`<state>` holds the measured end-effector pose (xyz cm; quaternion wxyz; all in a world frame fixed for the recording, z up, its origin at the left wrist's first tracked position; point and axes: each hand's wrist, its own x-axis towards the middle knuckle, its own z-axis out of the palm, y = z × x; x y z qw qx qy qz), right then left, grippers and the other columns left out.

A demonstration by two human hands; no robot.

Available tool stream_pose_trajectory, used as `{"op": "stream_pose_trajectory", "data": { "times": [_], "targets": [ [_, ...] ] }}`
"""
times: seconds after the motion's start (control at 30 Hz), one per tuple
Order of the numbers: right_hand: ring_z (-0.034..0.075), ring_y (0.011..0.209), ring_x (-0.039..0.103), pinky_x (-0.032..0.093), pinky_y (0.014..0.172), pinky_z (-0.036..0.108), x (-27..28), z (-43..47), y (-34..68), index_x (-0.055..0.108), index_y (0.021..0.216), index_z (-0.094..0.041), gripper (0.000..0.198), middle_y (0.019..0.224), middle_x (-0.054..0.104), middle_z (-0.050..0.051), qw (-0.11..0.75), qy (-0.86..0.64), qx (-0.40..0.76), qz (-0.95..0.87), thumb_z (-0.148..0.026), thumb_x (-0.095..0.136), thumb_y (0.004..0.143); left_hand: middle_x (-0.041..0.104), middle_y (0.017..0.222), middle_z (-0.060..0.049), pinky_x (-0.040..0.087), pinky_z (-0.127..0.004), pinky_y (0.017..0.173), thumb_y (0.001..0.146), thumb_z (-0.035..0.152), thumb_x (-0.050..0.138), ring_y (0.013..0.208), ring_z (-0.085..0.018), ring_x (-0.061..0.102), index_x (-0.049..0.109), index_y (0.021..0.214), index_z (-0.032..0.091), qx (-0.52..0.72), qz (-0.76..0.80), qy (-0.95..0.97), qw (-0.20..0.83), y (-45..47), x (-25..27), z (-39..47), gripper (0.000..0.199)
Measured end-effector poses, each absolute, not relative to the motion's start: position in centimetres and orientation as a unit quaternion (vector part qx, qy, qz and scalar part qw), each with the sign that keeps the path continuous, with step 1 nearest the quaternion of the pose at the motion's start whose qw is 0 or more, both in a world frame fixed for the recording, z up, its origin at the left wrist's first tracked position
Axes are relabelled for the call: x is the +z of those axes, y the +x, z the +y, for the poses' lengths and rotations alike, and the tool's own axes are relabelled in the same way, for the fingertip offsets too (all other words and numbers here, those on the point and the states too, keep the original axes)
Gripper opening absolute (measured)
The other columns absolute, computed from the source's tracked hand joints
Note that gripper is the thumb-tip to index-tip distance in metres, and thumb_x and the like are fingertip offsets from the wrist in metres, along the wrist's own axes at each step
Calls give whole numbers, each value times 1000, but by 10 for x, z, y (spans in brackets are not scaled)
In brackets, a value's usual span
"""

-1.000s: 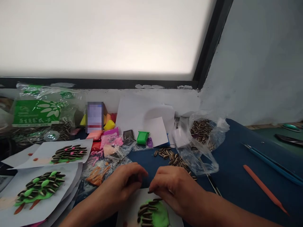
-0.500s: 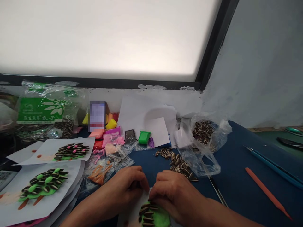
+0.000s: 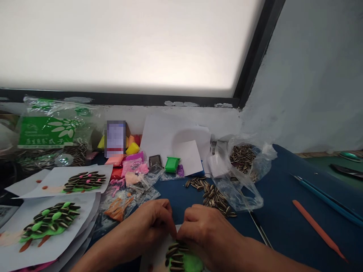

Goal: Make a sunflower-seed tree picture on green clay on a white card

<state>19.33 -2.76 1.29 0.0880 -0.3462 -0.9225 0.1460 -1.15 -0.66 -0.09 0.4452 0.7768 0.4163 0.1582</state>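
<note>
Low in the middle lies a white sheet (image 3: 159,252) bearing a bright green clay patch (image 3: 194,261), with rows of striped sunflower seeds (image 3: 176,258) stuck in its left part. My right hand (image 3: 208,230) bends over the top of the patch, thumb and fingers pinched on a sunflower seed, of which only a dark tip shows. Close against it, my left hand (image 3: 154,223) is closed, its fingers curled down by the sheet's upper edge; whatever is between them is hidden. A loose pile of sunflower seeds (image 3: 214,196) lies just beyond my right hand.
At left are finished seed-and-clay pictures (image 3: 51,221) on stacked paper. Behind stand clay packets (image 3: 172,164), a green-printed seed bag (image 3: 51,130) and an open plastic bag of seeds (image 3: 242,158). A pen (image 3: 261,230), an orange tool (image 3: 317,228) and a blue tool (image 3: 326,198) lie right.
The view has shifted very slightly. My left fingers have moved closer to my right fingertips, and both hands stay over the top of the green patch.
</note>
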Motion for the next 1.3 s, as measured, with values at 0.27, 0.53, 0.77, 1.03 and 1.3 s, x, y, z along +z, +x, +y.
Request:
{"op": "stream_pose_trajectory", "data": {
  "times": [0.27, 0.53, 0.77, 1.03, 1.3],
  "targets": [
    [14, 64, 47, 26, 53, 26, 13, -26, 191, 67, 75, -17, 12, 72, 59, 2, 61, -343, 142, -927, -6, 63, 77, 58, 79, 1, 38, -23, 63, 70, 4, 54, 74, -13, 54, 81, 74, 28, 144, 408, 781, 449, -12, 0, -4, 36],
    [14, 64, 46, 23, 53, 27, 8, -26, 191, 65, 78, -17, 10, 74, 58, 2, 50, -330, 111, -936, -11, 70, 72, 56, 77, 2, 36, -22, 61, 68, 1, 52, 70, -12, 49, 79, 67, 26, 149, 418, 779, 442, -10, 3, -7, 36],
    [14, 64, 46, 23, 52, 27, 12, -25, 190, 67, 79, -17, 7, 75, 60, 3, 35, -320, 100, -942, -14, 70, 74, 54, 77, 3, 36, -21, 61, 68, -1, 52, 71, -11, 51, 76, 65, 24, 180, 405, 775, 451, -12, -4, -7, 35],
    [17, 70, 55, 34, 59, 28, 15, -27, 195, 70, 89, -16, 20, 84, 67, 5, 48, -322, 128, -937, -7, 65, 72, 56, 78, 3, 38, -22, 61, 76, 3, 54, 71, -11, 53, 72, 72, 21, 182, 412, 781, 433, -12, -2, -7, 26],
    [19, 82, 62, 41, 67, 28, 31, -17, 210, 71, 98, -17, 32, 92, 68, 7, 93, -420, 127, -894, 3, 51, 81, 59, 79, 2, 39, -23, 63, 72, 4, 51, 73, -13, 56, 72, 77, 22, 184, 417, 781, 428, -12, -5, -8, 28]
  ]
}}
